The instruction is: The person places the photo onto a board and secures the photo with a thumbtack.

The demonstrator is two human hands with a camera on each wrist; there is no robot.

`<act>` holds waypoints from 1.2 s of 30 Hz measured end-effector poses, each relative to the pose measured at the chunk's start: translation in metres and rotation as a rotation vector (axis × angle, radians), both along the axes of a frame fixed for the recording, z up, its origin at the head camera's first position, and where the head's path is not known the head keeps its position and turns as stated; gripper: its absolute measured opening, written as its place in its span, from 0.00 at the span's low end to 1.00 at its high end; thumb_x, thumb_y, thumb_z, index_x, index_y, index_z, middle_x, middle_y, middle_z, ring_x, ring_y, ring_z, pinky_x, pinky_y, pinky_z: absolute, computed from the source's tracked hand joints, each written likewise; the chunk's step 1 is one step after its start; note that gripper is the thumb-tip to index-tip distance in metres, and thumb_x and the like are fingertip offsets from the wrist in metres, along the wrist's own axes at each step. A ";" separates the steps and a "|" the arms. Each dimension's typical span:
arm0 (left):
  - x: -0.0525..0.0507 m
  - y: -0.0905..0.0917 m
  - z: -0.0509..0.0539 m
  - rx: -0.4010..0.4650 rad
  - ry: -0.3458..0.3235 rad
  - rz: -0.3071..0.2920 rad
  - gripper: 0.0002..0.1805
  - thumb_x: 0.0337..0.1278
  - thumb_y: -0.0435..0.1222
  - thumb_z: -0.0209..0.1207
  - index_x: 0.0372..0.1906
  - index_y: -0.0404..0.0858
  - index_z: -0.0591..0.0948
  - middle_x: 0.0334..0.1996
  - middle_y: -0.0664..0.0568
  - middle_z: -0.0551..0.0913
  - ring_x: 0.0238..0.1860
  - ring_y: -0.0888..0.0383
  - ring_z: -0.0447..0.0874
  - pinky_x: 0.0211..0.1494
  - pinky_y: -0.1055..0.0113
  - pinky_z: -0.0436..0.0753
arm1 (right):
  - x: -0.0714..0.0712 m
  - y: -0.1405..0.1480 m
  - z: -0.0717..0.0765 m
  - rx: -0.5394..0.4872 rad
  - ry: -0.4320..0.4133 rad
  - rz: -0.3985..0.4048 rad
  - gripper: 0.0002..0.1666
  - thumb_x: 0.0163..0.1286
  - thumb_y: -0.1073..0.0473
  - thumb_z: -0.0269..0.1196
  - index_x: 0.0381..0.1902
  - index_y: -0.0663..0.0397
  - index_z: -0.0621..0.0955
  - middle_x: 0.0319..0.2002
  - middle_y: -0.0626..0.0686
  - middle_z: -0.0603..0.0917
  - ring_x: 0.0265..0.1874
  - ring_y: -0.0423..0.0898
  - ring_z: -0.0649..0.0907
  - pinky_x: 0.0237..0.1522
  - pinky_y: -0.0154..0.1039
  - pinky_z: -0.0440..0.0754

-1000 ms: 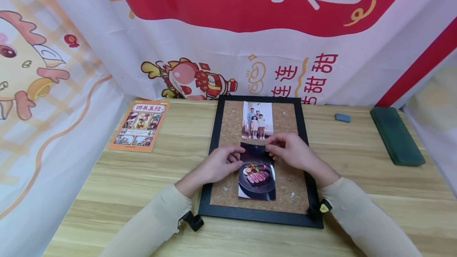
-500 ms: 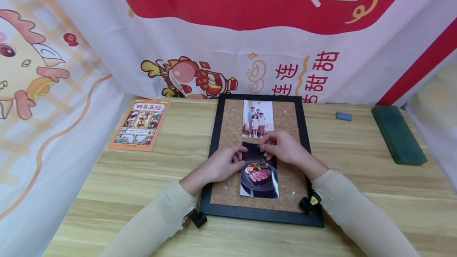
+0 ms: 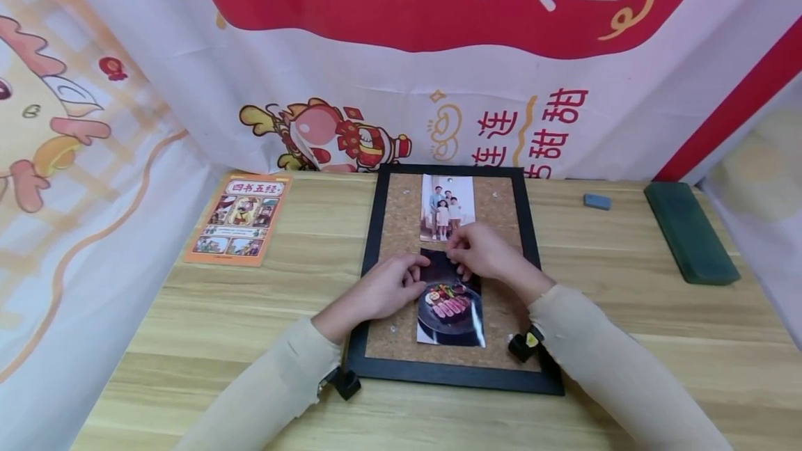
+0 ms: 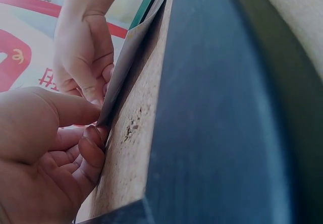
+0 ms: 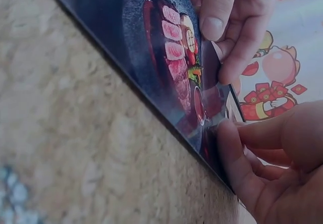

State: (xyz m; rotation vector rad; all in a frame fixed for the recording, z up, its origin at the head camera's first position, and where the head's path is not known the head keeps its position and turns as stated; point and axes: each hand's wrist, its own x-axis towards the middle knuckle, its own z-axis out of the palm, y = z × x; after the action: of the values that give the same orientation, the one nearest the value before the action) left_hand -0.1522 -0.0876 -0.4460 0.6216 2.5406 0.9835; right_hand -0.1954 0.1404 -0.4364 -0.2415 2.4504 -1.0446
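Observation:
A photo of sliced steak on a dark plate point(image 3: 450, 308) lies on the cork board point(image 3: 395, 228) within its black frame, its lower part lifted off the cork. At its upper left edge my left hand point(image 3: 391, 287) holds it with thumb and fingertips; in the left wrist view the thumb point(image 4: 75, 108) is at the photo's edge. My right hand point(image 3: 485, 252) is over the photo's top edge, thumb and forefinger pinching a small clear push pin point(image 5: 216, 125), mostly hidden by the fingertips. Above is a family photo point(image 3: 447, 204), pinned at its top.
Clear push pins stand near the board's corners, one being the upper right pin point(image 3: 495, 194). An orange booklet point(image 3: 238, 220) lies left on the wooden table point(image 3: 313, 228). A blue eraser point(image 3: 597, 201) and a green case point(image 3: 692, 234) lie right. A printed cloth point(image 3: 376, 61) hangs behind.
My right hand has moved left along the steak photo's top edge, from its right corner toward the middle. My left hand stays at the left edge.

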 end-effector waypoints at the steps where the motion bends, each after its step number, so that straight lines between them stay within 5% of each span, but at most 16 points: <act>1: 0.000 0.000 -0.001 0.000 0.001 0.001 0.21 0.75 0.36 0.65 0.68 0.36 0.81 0.35 0.56 0.83 0.34 0.65 0.78 0.42 0.68 0.78 | 0.000 -0.001 0.001 0.007 -0.004 -0.001 0.08 0.82 0.65 0.60 0.41 0.58 0.85 0.33 0.55 0.85 0.25 0.45 0.86 0.28 0.38 0.88; 9: -0.003 -0.003 -0.006 0.021 -0.004 -0.016 0.22 0.74 0.37 0.65 0.68 0.35 0.81 0.36 0.56 0.84 0.34 0.63 0.80 0.42 0.67 0.80 | -0.002 -0.008 0.006 0.055 -0.038 -0.007 0.08 0.83 0.65 0.59 0.42 0.59 0.84 0.34 0.56 0.84 0.26 0.47 0.84 0.25 0.37 0.85; 12: -0.009 -0.005 -0.024 0.022 0.023 -0.035 0.23 0.76 0.39 0.64 0.69 0.36 0.81 0.36 0.57 0.83 0.34 0.63 0.79 0.40 0.67 0.79 | -0.004 -0.009 0.006 0.078 -0.039 0.005 0.08 0.83 0.65 0.59 0.42 0.58 0.84 0.35 0.56 0.84 0.24 0.47 0.83 0.23 0.36 0.83; 16: -0.011 -0.006 -0.030 0.032 0.006 -0.035 0.23 0.76 0.40 0.64 0.69 0.38 0.81 0.36 0.57 0.83 0.33 0.62 0.80 0.39 0.65 0.79 | -0.006 -0.010 0.007 0.107 -0.049 0.014 0.07 0.83 0.63 0.60 0.43 0.56 0.84 0.34 0.55 0.84 0.22 0.45 0.81 0.21 0.35 0.79; 23: -0.008 -0.005 -0.026 0.024 0.027 -0.036 0.22 0.76 0.39 0.64 0.68 0.36 0.81 0.36 0.57 0.83 0.34 0.63 0.79 0.39 0.67 0.78 | -0.005 -0.011 0.007 0.132 -0.066 -0.037 0.04 0.82 0.61 0.62 0.44 0.54 0.83 0.35 0.55 0.84 0.21 0.45 0.79 0.19 0.35 0.75; 28: 0.000 -0.002 -0.002 0.027 -0.017 -0.012 0.22 0.74 0.36 0.66 0.67 0.34 0.82 0.36 0.54 0.83 0.34 0.62 0.79 0.41 0.66 0.78 | -0.004 -0.011 0.005 0.144 -0.061 -0.065 0.04 0.82 0.60 0.63 0.44 0.54 0.83 0.36 0.55 0.83 0.19 0.46 0.78 0.17 0.35 0.74; 36: -0.001 -0.001 -0.004 -0.006 -0.006 0.005 0.21 0.74 0.37 0.66 0.67 0.37 0.82 0.35 0.57 0.82 0.34 0.63 0.78 0.42 0.68 0.77 | -0.005 -0.011 0.003 0.146 -0.056 -0.073 0.06 0.82 0.58 0.64 0.42 0.53 0.83 0.35 0.55 0.83 0.17 0.45 0.78 0.16 0.35 0.74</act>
State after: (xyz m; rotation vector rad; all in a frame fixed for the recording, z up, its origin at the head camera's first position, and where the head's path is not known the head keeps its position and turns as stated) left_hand -0.1532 -0.0885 -0.4503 0.6097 2.5404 0.9776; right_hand -0.2008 0.1294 -0.4335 -0.0754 2.4866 -0.8848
